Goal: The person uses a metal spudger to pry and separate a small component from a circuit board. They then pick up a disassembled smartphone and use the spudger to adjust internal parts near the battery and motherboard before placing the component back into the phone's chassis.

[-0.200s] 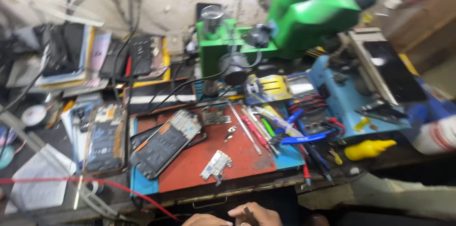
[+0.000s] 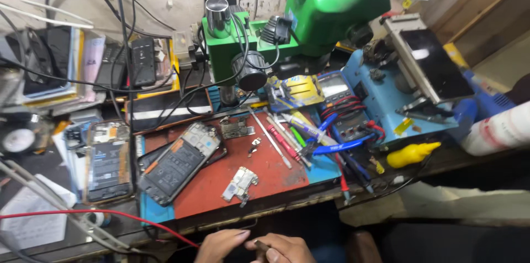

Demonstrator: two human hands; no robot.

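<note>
Two hands, left hand [image 2: 220, 245] and right hand [image 2: 284, 249], had risen further into view at the near tabletop [image 2: 331, 194] edge, fingers [image 2: 255, 245] pinched together on a small dark part [image 2: 263, 245], near the opened phone [image 2: 178, 163].

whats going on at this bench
A person sits at a cluttered phone repair bench. Both hands are low at the near edge: the left hand and right hand pinch a small dark part between them, too small to identify. On the red work mat lie an opened phone with its back off, a small circuit board and tweezers and screwdrivers. A green microscope stands over the mat.
</note>
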